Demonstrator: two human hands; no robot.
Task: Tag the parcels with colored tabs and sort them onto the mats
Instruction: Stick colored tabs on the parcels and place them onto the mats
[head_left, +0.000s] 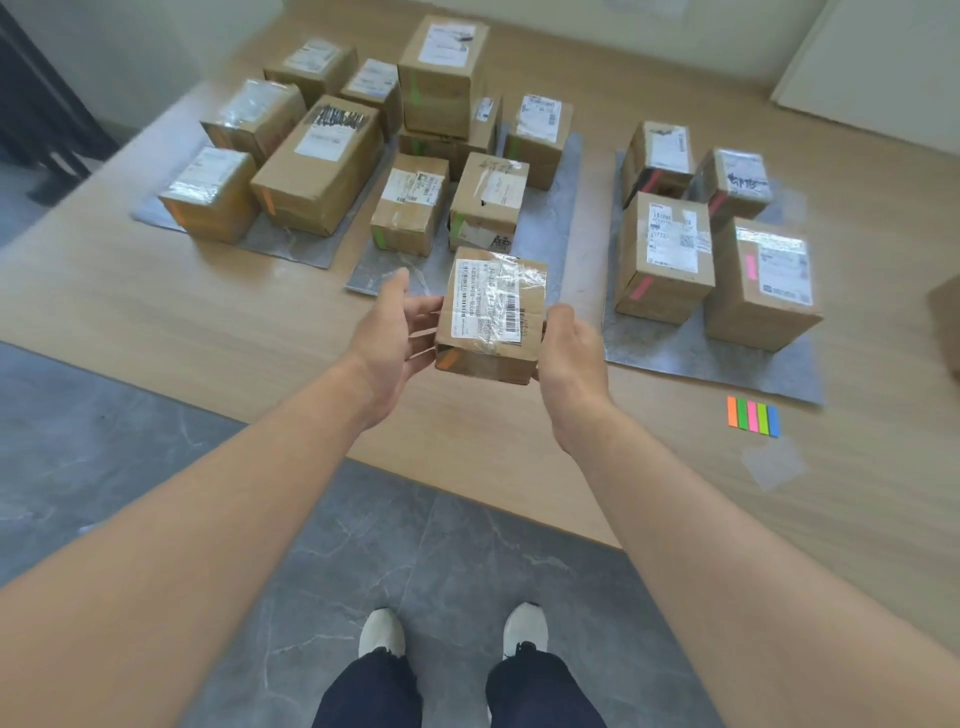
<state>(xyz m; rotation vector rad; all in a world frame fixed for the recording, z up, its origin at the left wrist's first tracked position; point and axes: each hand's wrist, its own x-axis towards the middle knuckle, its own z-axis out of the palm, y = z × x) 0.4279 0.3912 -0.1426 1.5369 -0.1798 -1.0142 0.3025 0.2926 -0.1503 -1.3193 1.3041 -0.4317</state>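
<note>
A small cardboard parcel with a white label and an orange tab on its near side is held up between both hands above the wooden platform. My left hand supports its left side with fingers under it. My right hand grips its right side. Three grey mats lie beyond it: the left mat carries parcels with orange tabs, the middle mat parcels with green tabs, the right mat parcels with pink tabs. A strip of coloured tabs lies on the platform at the right.
A clear plastic sheet lies near the tabs. Another box edge shows at the far right. The platform's near edge runs diagonally in front of my feet on grey tile floor. A dark frame stands at the far left.
</note>
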